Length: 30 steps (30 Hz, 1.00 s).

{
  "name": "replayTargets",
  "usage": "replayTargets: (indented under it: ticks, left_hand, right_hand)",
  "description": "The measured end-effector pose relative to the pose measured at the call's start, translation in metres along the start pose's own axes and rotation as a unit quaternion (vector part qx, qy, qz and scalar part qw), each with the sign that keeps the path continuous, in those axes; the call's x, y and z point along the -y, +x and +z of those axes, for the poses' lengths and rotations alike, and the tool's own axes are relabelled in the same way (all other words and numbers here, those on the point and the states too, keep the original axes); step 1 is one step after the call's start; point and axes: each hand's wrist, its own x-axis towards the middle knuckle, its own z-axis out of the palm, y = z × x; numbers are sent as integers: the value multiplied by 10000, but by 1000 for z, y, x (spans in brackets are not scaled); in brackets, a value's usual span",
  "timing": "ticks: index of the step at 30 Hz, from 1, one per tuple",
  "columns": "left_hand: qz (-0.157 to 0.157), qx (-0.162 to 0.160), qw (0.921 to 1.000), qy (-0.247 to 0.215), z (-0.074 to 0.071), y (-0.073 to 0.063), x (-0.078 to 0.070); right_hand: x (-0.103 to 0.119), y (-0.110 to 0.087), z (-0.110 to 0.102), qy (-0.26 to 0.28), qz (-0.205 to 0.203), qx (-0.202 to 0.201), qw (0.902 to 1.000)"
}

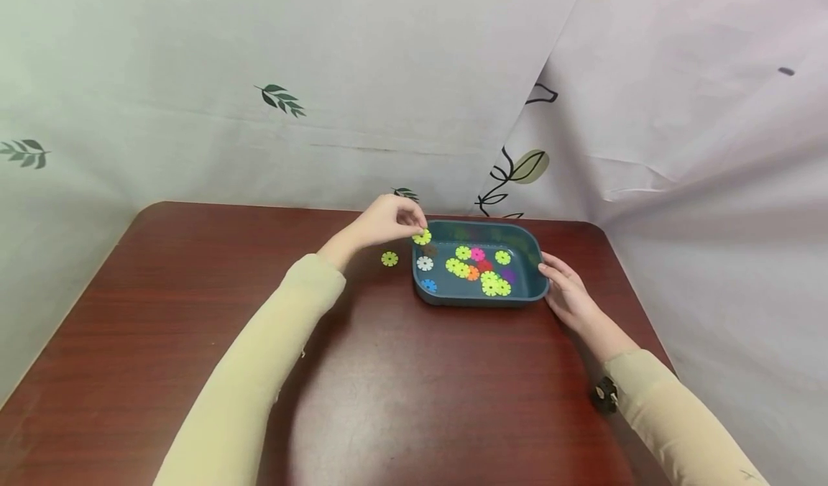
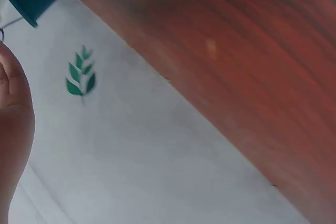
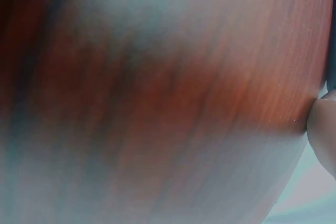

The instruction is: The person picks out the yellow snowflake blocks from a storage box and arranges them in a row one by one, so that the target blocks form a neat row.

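Observation:
My left hand (image 1: 392, 221) pinches a yellow notched plastic disc (image 1: 422, 237) at the left rim of a dark blue-grey tray (image 1: 479, 301). Against the tray's right end, my right hand (image 1: 566, 290) grips the rim, thumb at the edge. Inside lie several more flower-like discs: mostly yellow, plus a white disc (image 1: 425, 264), a blue disc (image 1: 429, 285), a pink disc (image 1: 477, 254), an orange disc (image 1: 473, 273), and red, purple and brown ones. One loose yellow disc (image 1: 389, 259) lies on the table left of the tray. The wrist views show only parts of each hand.
The tray stands near the back edge of a reddish-brown wooden table (image 1: 414, 385). A pale cloth with leaf prints (image 1: 281, 101) hangs behind and along the right side. A dark band (image 1: 605, 395) sits at the right wrist.

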Motion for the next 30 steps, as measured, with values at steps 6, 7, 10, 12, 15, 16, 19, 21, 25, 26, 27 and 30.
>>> replayTargets:
  ticks: [6, 7, 10, 12, 15, 16, 19, 21, 25, 26, 27, 30]
  left_hand:
    - [-485, -436, 9968, -464, -14, -19, 18]
    - [-539, -497, 9962, -480, -16, -23, 22]
    - [-683, -589, 9949, -453, -22, -32, 32]
    - [-771, -570, 9946, -388, -25, -38, 37]
    - [-886, -504, 9944, -275, -29, -44, 43]
    - [-935, -479, 9942, -243, -29, -46, 44]
    - [-1092, -412, 9931, -94, -29, -49, 48]
    - [-1216, -362, 9919, 2, -28, -51, 51]
    - [-1385, -255, 9898, 210, -25, -53, 56]
    - [-1419, -220, 9893, 256, -24, -53, 58]
    - [-1441, -187, 9889, 294, -22, -53, 59]
    - [-1503, -85, 9876, 442, -18, -54, 63]
  right_hand:
    - [0, -1, 0, 29, -38, 38, 10000]
    - [0, -1, 0, 26, -39, 44, 10000]
    - [1, -1, 1, 13, -30, 45, 10000]
    - [1, -1, 1, 18, -24, 53, 10000]
    - [1, -1, 1, 22, -38, 56, 10000]
    - [1, 0, 1, 20, -49, 55, 10000]
    - [1, 0, 1, 15, -73, 54, 10000]
    - [1, 1, 0, 19, -84, 52, 9999]
    - [0, 1, 0, 6, -76, 51, 10000]
    - [0, 1, 0, -5, -72, 47, 10000]
    - [0, 1, 0, -10, -70, 44, 10000]
    - [-1, 1, 0, -8, -54, 43, 10000]
